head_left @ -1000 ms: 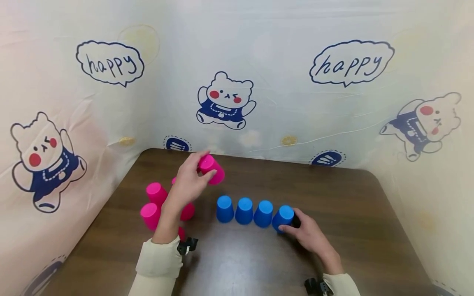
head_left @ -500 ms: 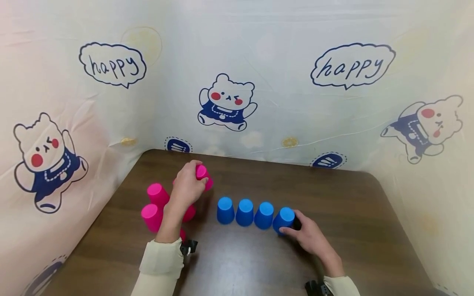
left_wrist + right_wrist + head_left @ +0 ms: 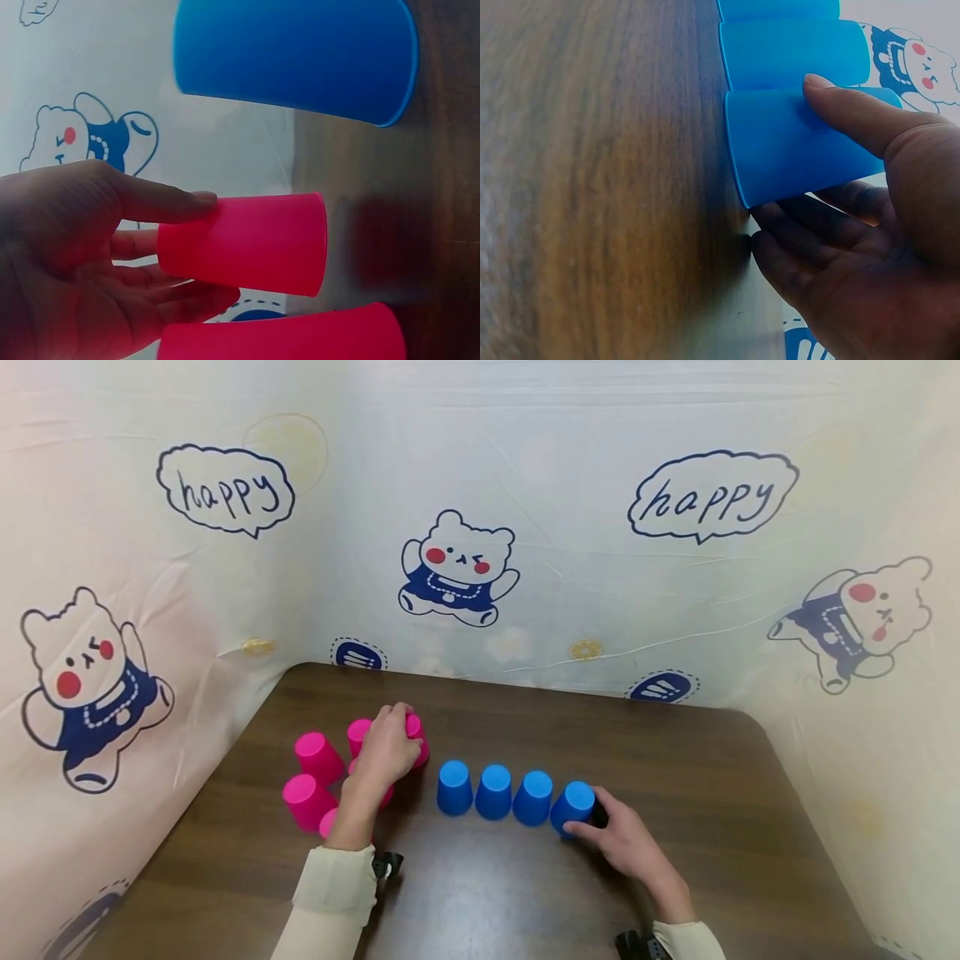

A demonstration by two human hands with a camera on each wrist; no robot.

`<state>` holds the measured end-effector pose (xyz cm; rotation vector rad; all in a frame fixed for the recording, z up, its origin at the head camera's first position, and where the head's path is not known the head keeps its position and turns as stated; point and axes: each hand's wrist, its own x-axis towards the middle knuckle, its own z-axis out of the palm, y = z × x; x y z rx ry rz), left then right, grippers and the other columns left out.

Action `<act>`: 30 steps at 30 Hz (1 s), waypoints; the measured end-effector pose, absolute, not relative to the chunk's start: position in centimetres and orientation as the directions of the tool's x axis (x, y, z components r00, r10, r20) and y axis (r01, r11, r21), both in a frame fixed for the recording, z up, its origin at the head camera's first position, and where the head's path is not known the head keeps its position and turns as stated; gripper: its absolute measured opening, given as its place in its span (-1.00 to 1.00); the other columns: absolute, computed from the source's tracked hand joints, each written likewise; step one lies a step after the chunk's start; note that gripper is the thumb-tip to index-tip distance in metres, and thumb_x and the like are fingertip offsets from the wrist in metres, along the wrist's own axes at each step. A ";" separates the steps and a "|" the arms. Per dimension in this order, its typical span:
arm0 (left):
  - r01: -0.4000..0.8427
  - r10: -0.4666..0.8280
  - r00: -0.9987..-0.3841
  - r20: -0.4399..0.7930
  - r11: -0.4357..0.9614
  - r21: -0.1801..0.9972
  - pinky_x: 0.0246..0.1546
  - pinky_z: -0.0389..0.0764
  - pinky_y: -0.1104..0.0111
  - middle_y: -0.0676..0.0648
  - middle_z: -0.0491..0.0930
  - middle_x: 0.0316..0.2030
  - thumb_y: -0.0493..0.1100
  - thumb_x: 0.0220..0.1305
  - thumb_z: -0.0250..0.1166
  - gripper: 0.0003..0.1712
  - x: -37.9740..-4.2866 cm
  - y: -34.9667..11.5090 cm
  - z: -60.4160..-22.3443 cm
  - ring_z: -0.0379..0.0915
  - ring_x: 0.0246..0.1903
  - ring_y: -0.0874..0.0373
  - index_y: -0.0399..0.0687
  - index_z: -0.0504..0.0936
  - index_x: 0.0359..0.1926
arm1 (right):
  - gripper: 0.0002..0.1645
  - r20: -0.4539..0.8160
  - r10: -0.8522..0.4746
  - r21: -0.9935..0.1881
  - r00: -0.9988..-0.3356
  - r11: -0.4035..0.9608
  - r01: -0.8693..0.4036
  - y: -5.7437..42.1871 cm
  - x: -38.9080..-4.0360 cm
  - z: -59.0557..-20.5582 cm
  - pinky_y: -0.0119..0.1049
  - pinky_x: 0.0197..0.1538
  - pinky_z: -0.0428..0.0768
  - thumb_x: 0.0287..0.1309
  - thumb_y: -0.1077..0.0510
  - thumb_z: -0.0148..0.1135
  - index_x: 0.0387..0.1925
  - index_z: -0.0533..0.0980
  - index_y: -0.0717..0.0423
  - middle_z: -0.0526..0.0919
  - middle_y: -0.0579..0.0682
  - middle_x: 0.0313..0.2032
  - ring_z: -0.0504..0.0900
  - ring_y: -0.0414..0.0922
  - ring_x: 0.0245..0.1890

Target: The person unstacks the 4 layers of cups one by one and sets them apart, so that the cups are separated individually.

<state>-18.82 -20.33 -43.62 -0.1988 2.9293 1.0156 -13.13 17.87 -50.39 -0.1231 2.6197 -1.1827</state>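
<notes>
My left hand (image 3: 385, 747) holds an upside-down pink cup (image 3: 417, 745) at the back of the pink cluster. In the left wrist view the thumb lies along one side of this pink cup (image 3: 247, 244), fingers on the other, and a gap shows between its rim and its reflection on the table. My right hand (image 3: 630, 837) grips the rightmost blue cup (image 3: 574, 806), thumb on the near side. The right wrist view shows that blue cup (image 3: 802, 150) with its rim down at the tabletop, close beside its neighbour (image 3: 795, 56).
Left of the blue row, several upside-down pink cups (image 3: 309, 802) stand grouped, partly hidden by the left forearm. Three more blue cups (image 3: 493, 792) line up left of the gripped one. The brown table (image 3: 480, 893) meets a printed cloth backdrop (image 3: 562, 568) behind.
My left hand has brought the pink cup down and slightly left, toward the other pink cups, from higher over the table's back. The right hand stays at the blue cup.
</notes>
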 end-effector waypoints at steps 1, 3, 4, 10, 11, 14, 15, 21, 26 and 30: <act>-0.132 -0.108 -0.991 -0.076 0.783 0.608 0.09 0.70 -0.14 -0.35 0.44 0.22 -0.29 0.29 0.43 -0.27 -18.8 -20.3 -43.7 0.48 0.14 -0.27 -0.27 0.37 0.43 | -0.20 -0.204 -0.183 -0.746 -0.962 0.665 0.031 17.9 -13.1 -50.4 0.37 0.38 0.44 0.31 -0.21 0.43 0.44 0.42 0.01 0.61 0.12 0.31 0.56 0.19 0.33; -0.140 -0.109 -0.990 -0.088 0.787 0.601 0.09 0.70 -0.14 -0.35 0.45 0.20 -0.31 0.26 0.43 -0.27 -18.9 -20.3 -43.9 0.48 0.12 -0.26 -0.28 0.37 0.41 | -0.20 -0.203 -0.183 -0.746 -0.962 0.665 0.031 17.8 -13.1 -50.4 0.37 0.38 0.44 0.31 -0.20 0.43 0.44 0.42 0.02 0.62 0.12 0.31 0.56 0.19 0.34; -0.143 -0.108 -0.990 -0.094 0.791 0.595 0.09 0.69 -0.14 -0.36 0.45 0.19 -0.32 0.26 0.42 -0.27 -18.9 -20.3 -44.0 0.49 0.11 -0.27 -0.29 0.37 0.41 | -0.21 -0.202 -0.184 -0.746 -0.962 0.665 0.030 17.8 -13.1 -50.4 0.37 0.38 0.44 0.31 -0.20 0.43 0.43 0.42 0.02 0.62 0.12 0.30 0.56 0.19 0.33; -0.182 -0.122 -0.982 -0.141 0.796 0.578 0.09 0.68 -0.17 -0.35 0.42 0.19 -0.35 0.22 0.43 -0.23 -19.2 -20.3 -44.3 0.47 0.11 -0.26 -0.27 0.35 0.42 | -0.23 -0.202 -0.182 -0.751 -0.962 0.659 0.033 17.7 -13.1 -50.3 0.36 0.38 0.44 0.30 -0.17 0.45 0.41 0.44 0.02 0.63 0.10 0.29 0.57 0.18 0.32; -0.184 -0.124 -0.982 -0.143 0.797 0.576 0.10 0.67 -0.18 -0.35 0.42 0.20 -0.35 0.22 0.42 -0.24 -19.2 -20.3 -44.3 0.47 0.11 -0.26 -0.26 0.34 0.42 | -0.23 -0.200 -0.182 -0.752 -0.963 0.659 0.032 17.7 -13.1 -50.3 0.37 0.38 0.44 0.31 -0.17 0.45 0.41 0.44 0.02 0.63 0.11 0.29 0.57 0.18 0.33; -0.182 -0.122 -0.982 -0.142 0.803 0.567 0.12 0.65 -0.20 -0.36 0.42 0.21 -0.35 0.23 0.40 -0.24 -19.3 -20.3 -44.2 0.47 0.11 -0.27 -0.26 0.34 0.43 | -0.25 -0.194 -0.185 -0.755 -0.963 0.655 0.026 17.8 -13.1 -50.3 0.37 0.39 0.43 0.31 -0.14 0.45 0.41 0.44 0.02 0.63 0.10 0.28 0.57 0.18 0.33; -0.179 -0.121 -0.983 -0.138 0.805 0.565 0.12 0.64 -0.20 -0.36 0.42 0.22 -0.36 0.23 0.39 -0.24 -19.3 -20.3 -44.2 0.47 0.10 -0.27 -0.25 0.34 0.43 | -0.26 -0.191 -0.187 -0.756 -0.964 0.654 0.023 17.8 -13.1 -50.3 0.37 0.39 0.43 0.32 -0.13 0.45 0.41 0.44 0.02 0.63 0.10 0.28 0.57 0.19 0.33; -0.143 -0.113 -0.990 -0.088 0.802 0.579 0.13 0.66 -0.19 -0.37 0.37 0.34 -0.29 0.28 0.41 -0.18 -18.8 -20.2 -43.1 0.45 0.18 -0.29 -0.22 0.30 0.51 | -0.28 -0.183 -0.195 -0.758 -0.964 0.652 0.012 17.9 -13.1 -50.4 0.36 0.38 0.45 0.32 -0.12 0.45 0.39 0.45 0.01 0.65 0.08 0.26 0.58 0.16 0.30; -0.024 -0.105 -0.990 0.093 0.776 0.630 0.13 0.68 -0.17 -0.32 0.32 0.44 -0.22 0.38 0.38 -0.24 -17.7 -19.8 -41.5 0.44 0.28 -0.29 -0.16 0.32 0.53 | -0.28 -0.183 -0.198 -0.758 -0.963 0.652 0.010 17.9 -13.1 -50.4 0.35 0.38 0.45 0.31 -0.13 0.45 0.40 0.45 0.00 0.64 0.08 0.26 0.58 0.15 0.30; 0.172 -0.029 -0.959 0.283 0.734 0.657 0.16 0.69 -0.07 -0.22 0.37 0.45 -0.25 0.41 0.33 -0.35 -16.8 -19.3 -40.5 0.46 0.31 -0.20 -0.09 0.41 0.47 | -0.26 -0.186 -0.195 -0.757 -0.963 0.653 0.014 17.9 -13.1 -50.4 0.36 0.39 0.44 0.31 -0.14 0.45 0.40 0.44 0.00 0.64 0.08 0.27 0.57 0.16 0.31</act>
